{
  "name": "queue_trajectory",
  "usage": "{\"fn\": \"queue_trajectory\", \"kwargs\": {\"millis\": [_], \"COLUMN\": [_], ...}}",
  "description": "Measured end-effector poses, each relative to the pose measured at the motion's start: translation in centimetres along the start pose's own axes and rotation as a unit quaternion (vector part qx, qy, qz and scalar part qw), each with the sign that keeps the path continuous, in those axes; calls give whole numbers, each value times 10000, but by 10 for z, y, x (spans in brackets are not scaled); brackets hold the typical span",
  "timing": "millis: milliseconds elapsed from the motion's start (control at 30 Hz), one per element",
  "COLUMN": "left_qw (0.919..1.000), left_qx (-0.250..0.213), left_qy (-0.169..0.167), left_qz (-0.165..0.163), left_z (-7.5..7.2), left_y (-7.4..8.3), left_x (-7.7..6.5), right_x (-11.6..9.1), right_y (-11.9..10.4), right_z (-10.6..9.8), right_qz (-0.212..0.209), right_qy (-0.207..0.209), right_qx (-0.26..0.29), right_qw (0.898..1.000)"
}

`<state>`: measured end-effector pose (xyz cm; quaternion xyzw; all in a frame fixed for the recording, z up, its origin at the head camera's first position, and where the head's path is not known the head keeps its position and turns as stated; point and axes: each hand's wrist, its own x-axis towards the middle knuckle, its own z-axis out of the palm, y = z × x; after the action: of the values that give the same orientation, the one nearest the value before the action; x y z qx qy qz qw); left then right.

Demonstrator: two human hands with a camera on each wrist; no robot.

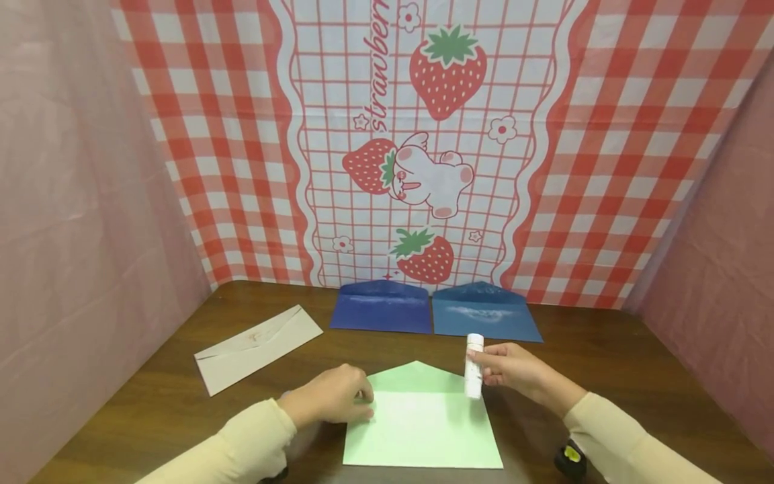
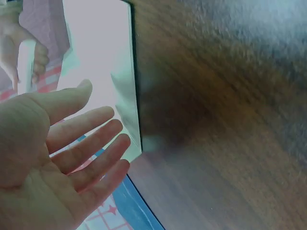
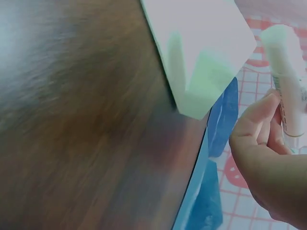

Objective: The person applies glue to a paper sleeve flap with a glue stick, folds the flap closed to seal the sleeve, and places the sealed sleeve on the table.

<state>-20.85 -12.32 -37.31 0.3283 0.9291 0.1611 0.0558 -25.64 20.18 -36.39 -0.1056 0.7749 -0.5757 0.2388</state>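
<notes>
A pale green envelope (image 1: 423, 430) lies on the table in front of me, its pointed flap (image 1: 417, 378) unfolded away from me. My right hand (image 1: 514, 370) pinches a white glue stick (image 1: 474, 376) upright above the envelope's right side. In the right wrist view the tube (image 3: 290, 96) shows small print, and the thumb lies along it. My left hand (image 1: 335, 395) is at the envelope's left edge. The left wrist view shows its fingers (image 2: 96, 143) loosely extended and holding nothing; whether they touch the paper I cannot tell.
Along the back of the table lie a dark blue envelope (image 1: 381, 314) and a teal-blue envelope (image 1: 490, 321), both with flaps up. A long beige envelope (image 1: 260, 349) lies slanted at the left, flap folded down. A strawberry-patterned cloth (image 1: 242, 168) hangs behind.
</notes>
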Motion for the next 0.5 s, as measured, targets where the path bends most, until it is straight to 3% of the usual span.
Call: {"fn": "queue_trajectory", "kwargs": {"millis": [267, 500], "left_qw": [9994, 9964], "left_qx": [193, 368], "left_qy": [-78, -247], "left_qz": [274, 729], "left_z": [4, 10], "left_y": [13, 19], "left_x": [-9, -19], "right_x": [25, 45], "right_y": [-3, -9], "right_z": [3, 7], "right_qz": [234, 170], "right_qy": [-585, -1147], "right_qx": [1232, 1434], "right_qw": [9904, 9828]}}
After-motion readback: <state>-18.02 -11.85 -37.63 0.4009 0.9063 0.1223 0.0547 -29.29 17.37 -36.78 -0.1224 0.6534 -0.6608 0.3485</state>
